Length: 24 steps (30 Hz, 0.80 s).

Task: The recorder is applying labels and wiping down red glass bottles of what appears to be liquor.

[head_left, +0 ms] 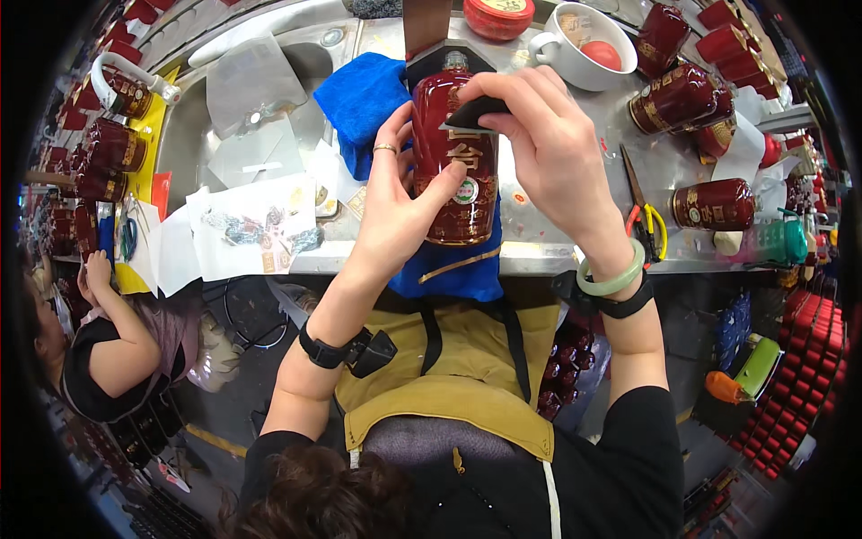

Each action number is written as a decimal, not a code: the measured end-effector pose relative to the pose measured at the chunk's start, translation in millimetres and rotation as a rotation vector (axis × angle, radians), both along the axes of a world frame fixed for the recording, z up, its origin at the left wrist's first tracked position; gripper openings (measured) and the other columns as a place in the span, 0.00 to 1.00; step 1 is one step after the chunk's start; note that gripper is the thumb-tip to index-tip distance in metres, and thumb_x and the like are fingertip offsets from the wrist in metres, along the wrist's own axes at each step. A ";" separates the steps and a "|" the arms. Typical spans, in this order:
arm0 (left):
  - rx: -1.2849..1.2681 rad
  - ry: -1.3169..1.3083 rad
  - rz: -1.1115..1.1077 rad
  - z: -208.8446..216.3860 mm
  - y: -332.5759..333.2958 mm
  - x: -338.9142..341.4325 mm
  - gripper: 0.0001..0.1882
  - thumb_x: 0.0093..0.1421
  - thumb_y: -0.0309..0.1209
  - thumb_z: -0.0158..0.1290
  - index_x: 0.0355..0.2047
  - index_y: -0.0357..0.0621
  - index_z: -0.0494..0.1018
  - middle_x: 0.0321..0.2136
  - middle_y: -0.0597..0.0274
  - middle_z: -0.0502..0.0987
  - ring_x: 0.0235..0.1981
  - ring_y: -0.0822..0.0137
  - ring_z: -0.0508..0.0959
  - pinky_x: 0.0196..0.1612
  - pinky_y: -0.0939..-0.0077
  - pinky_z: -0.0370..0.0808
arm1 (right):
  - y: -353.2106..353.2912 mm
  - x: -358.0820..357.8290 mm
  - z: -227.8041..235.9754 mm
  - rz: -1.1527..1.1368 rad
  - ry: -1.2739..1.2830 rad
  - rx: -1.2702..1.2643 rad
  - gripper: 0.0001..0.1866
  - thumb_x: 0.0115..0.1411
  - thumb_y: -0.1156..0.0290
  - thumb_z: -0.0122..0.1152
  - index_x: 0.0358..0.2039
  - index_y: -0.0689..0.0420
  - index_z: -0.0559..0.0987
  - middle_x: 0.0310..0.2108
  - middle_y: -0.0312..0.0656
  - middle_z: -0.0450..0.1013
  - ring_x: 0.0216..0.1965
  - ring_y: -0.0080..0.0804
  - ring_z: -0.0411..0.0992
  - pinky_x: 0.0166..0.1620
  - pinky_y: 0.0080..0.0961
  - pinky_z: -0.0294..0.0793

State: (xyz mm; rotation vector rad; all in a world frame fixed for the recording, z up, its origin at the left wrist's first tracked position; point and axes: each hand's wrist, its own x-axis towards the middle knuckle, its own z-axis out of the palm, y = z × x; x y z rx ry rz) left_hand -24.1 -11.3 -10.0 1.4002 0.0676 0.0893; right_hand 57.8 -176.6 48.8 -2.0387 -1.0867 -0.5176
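Head view shows my left grip (397, 199) clasping a dark-red bottle (460, 151), and my right grip (549, 139) pinching a black pad (472, 112).

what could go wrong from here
The dark flat piece in the right grip might scratch the gold lettering on the red bottle. If the left grip loosens, the bottle could slip toward the counter's near edge. The right forearm might knock the scissors, lying close to that edge.

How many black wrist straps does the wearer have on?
2. One strap is on the arm of the left hand holding the dark red bottle; the other strap sits by the green bangle. More could hide under the sleeves.
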 end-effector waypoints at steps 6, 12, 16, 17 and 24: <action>-0.026 0.017 -0.011 -1.1 2.3 -3.4 0.43 0.61 0.30 0.63 0.70 0.40 0.49 0.64 0.46 0.61 0.61 0.59 0.69 0.63 0.62 0.69 | -9.6 -5.4 -0.5 0.000 0.092 0.104 0.18 0.52 0.86 0.63 0.43 0.59 0.78 0.36 0.44 0.75 0.40 0.45 0.73 0.43 0.38 0.73; -0.214 0.063 -0.047 7.8 12.0 3.4 0.41 0.64 0.33 0.61 0.68 0.32 0.50 0.64 0.46 0.61 0.61 0.60 0.70 0.63 0.64 0.68 | -15.1 -7.5 -11.8 -0.109 0.269 0.285 0.11 0.64 0.83 0.53 0.46 0.61 0.77 0.38 0.44 0.76 0.40 0.35 0.76 0.46 0.27 0.73; -0.228 0.085 0.031 12.4 9.1 17.0 0.35 0.67 0.34 0.59 0.65 0.32 0.53 0.62 0.46 0.63 0.59 0.61 0.72 0.62 0.67 0.70 | -12.9 -8.3 -25.5 -0.112 0.732 0.508 0.11 0.71 0.70 0.51 0.48 0.61 0.76 0.36 0.33 0.72 0.36 0.16 0.67 0.40 0.17 0.68; -0.242 0.068 0.043 11.6 7.9 22.2 0.35 0.67 0.35 0.59 0.64 0.33 0.54 0.62 0.46 0.63 0.58 0.62 0.72 0.60 0.68 0.71 | -9.6 -7.7 -26.6 -0.095 0.852 0.568 0.11 0.71 0.67 0.54 0.47 0.60 0.76 0.35 0.32 0.71 0.35 0.15 0.65 0.38 0.16 0.66; -0.242 0.066 0.081 11.7 13.6 20.9 0.35 0.66 0.34 0.60 0.64 0.35 0.54 0.60 0.47 0.65 0.58 0.63 0.73 0.60 0.68 0.73 | 16.9 -14.5 -42.5 -0.054 1.120 0.692 0.16 0.64 0.62 0.68 0.41 0.58 0.73 0.30 0.27 0.65 0.30 0.13 0.60 0.33 0.14 0.60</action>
